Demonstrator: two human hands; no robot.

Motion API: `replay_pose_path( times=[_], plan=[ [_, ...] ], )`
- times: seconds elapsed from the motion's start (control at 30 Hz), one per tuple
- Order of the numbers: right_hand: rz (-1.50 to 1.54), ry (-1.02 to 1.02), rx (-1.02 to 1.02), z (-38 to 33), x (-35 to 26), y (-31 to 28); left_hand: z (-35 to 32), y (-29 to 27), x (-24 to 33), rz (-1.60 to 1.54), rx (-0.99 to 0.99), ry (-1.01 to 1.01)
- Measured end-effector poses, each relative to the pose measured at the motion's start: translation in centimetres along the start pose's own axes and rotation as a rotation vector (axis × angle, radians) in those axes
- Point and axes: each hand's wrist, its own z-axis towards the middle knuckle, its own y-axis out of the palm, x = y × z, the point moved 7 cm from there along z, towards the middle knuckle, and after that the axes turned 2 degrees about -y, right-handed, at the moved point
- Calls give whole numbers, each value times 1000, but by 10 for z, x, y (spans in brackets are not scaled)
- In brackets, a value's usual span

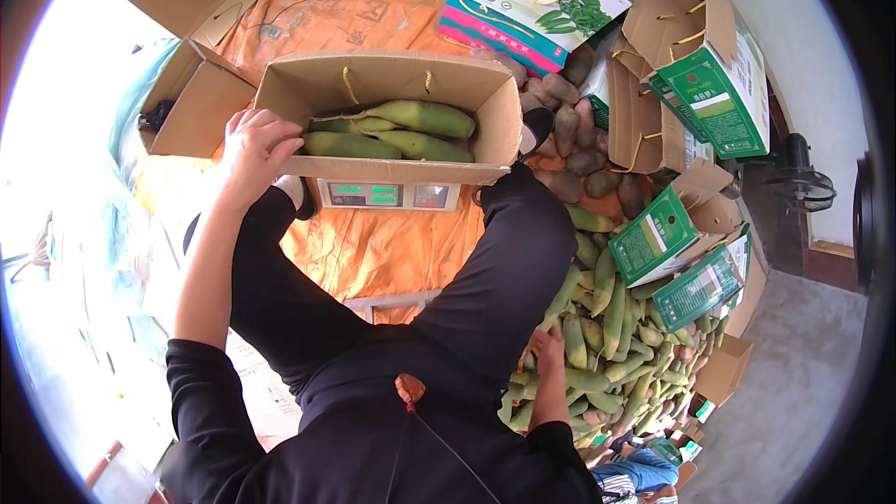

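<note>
An open cardboard box (392,168) sits in front of me on a digital scale (448,196) with lit green displays. Several long green radishes (425,118) lie inside it, and yellow cord handles hang from its far wall. My left hand (257,151) grips the box's near left corner, fingers curled over the rim. Down by my right thigh, my right hand (549,351) reaches to the edge of a big heap of green radishes (611,317). Its fingers are partly hidden there, so whether it holds one cannot be made out.
Dark reddish-brown roots (583,154) lie beyond my right knee. Green-and-white cartons (653,235) rest on the heap; more cartons (714,98) stand farther right near a black fan (801,177). Orange sheeting (345,23) covers the floor. A brown box (201,112) stands left.
</note>
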Motion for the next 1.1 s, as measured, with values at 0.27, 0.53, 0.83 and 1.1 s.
replay_pose_path(
  times=[0.27,0.53,0.83,1.1],
  plan=[
    [-384,-619,-164,-43,-260,93,-3,1,-5,-41,-1,-31],
    [-891,-1144,-384,-117,-406,237,-4,-1,-8,-70,4,-36],
    [-1131,-1267,-623,-129,-390,396,-4,-5,-9,-58,27,-35],
    [-980,-1362,-441,-119,-414,353,-8,-7,-16,-79,34,-61]
  ],
)
